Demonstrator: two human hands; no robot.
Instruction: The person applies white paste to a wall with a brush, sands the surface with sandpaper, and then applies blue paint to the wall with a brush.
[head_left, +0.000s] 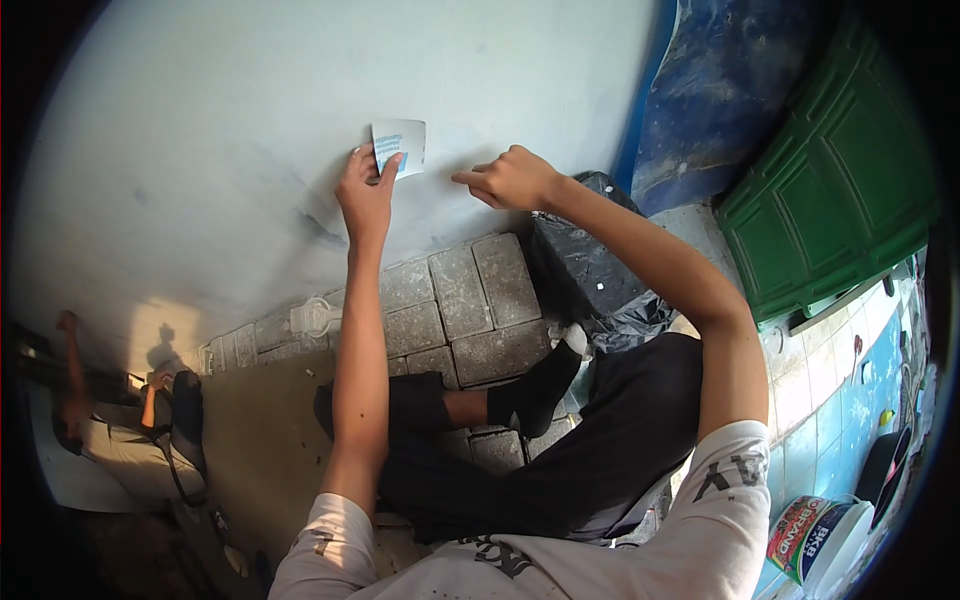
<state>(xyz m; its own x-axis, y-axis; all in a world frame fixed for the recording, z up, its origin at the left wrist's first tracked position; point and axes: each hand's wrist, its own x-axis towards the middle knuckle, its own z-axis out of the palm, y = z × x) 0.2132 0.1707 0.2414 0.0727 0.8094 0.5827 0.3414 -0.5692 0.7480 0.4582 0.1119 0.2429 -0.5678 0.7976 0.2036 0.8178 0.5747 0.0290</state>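
Observation:
My left hand (368, 190) is raised against the pale wall. Its thumb and fingers pinch a small white sheet (410, 135) with blue printing, which lies close to the wall surface. To the right of the sheet, apart from it, my right hand (515, 180) is near the wall with its fingers curled and pressed together, the index finger reaching furthest left. Whether anything small sits between those fingers is hidden. Below my right hand stands a bulky thing wrapped in black plastic (590, 260).
Grey paving blocks (410, 330) run along the wall's foot, beside a brown mat (265, 420). Another person (130, 440) sits at the far left. A green panelled door (830, 190) is at right, and a paint bucket (820, 540) stands on tiles at lower right.

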